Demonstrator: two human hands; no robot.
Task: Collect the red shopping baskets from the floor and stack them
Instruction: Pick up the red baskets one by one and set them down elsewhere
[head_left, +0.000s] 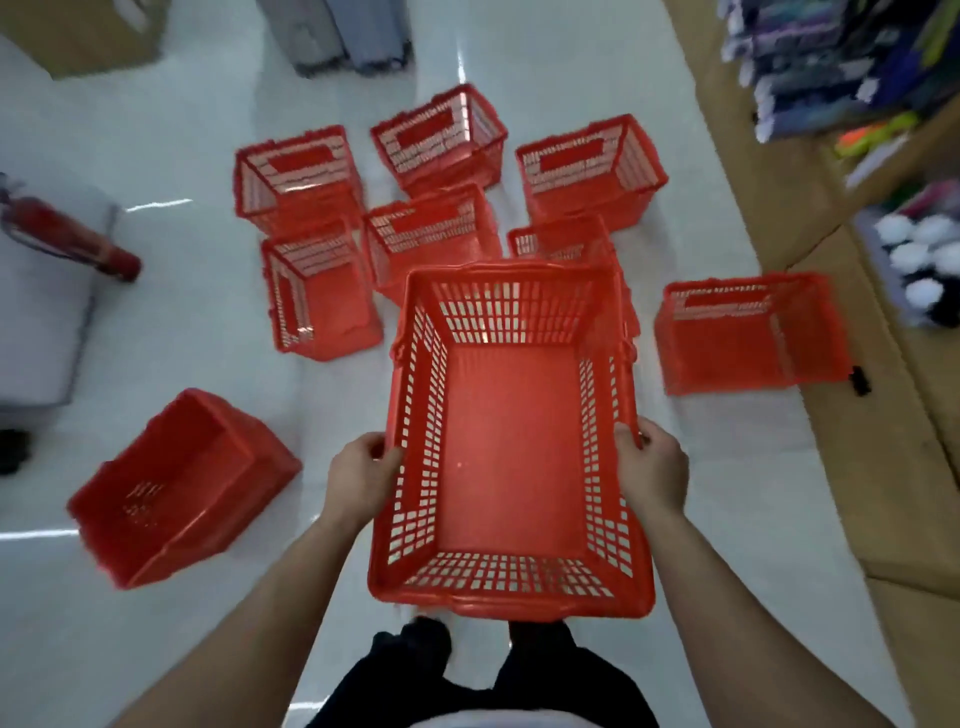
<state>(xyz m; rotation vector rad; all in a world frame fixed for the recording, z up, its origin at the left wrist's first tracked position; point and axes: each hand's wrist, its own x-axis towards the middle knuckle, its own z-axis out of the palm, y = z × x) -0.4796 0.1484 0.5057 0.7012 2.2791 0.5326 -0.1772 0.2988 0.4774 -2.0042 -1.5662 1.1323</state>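
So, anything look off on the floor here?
Near-left basket sits apart from the main cluster, turned at an angle to it and apparently tipped. Left hand and right hand grip the held basket squarely; nothing looks damaged.

Can see only the far rim of one further basket (561, 240) behind the held basket (509, 452), and lose the tips of the fingers (382, 452) of the left hand (358, 478) and the right hand (652, 467) past its side walls. Cannot name the blurred grey shape (343, 36) clipped by the top edge at the far end of the floor (218, 332), nor the smeared goods (831, 67) on the shelf (753, 171) along the floor's right edge. Cannot identify the tiny black item (860, 379) by that edge, nor see all of the red extinguisher (78, 239), clipped at the left edge.
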